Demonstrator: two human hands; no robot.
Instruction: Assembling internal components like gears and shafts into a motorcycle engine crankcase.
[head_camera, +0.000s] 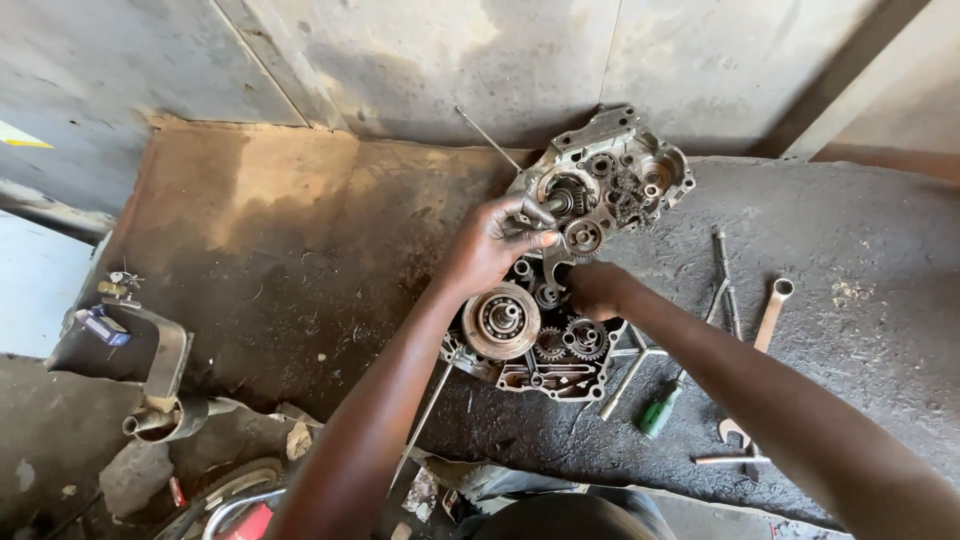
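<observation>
One open engine case (575, 270) lay on the dark, oily table (300, 260), just in front of the wall, its inside facing up. Inside it several toothed gears showed: at least three small ones near the lower middle, one beside the big round clutch drum (501, 320) at the lower left, and more in the upper half, too crowded to count exactly. To the right of the case lay one green-handled screwdriver (657, 410), one flat wrench (772, 310) and two or three plain metal rods, all apart from the hands.

The left hand (495, 240) reached in from below, wrist bent, its grip closed around a short metal shaft (545, 210) at the upper gear cluster. The right hand (598, 288) came in from the right with the forearm low across the table, knuckles up, fingers curled down into the middle of the case; I could not tell whether its grip held anything.
</observation>
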